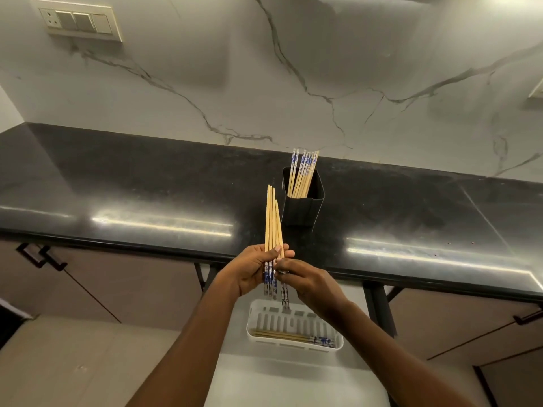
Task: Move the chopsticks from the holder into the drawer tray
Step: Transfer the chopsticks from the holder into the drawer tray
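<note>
Head view, looking forward and down:

- Left hand (pixel 253 270): closed around a bundle of chopsticks (pixel 271 221), fingers wrapped over the patterned blue-and-white ends, plain wooden tips pointing up and away, fanned slightly
- Right hand (pixel 305 282): fingers curled in, pinching the lower patterned ends of the same bundle, just beside the left hand and touching it at the fingertips; one stick hangs lower than the rest, below the right hand's fingers
- Bundle position: held in the air in front of the counter edge, above the drawer tray (pixel 294 346) and near the holder (pixel 302 201), touching neither
- Holder: black, square-sided, upright on the black countertop (pixel 117 183), close to the front edge; remaining chopsticks (pixel 302 174) stand inside it, leaning toward the back wall, patterned ends up
- Drawer tray: white plastic with a slotted floor, below the counter edge; a few chopsticks in the tray (pixel 293 337) lie flat along its near side, patterned ends to the right (exact count not readable)
- Background: white marble-veined wall with a switch plate (pixel 80 22) at upper left; brown cabinet fronts with dark handles (pixel 41 255) under the counter at left
</note>
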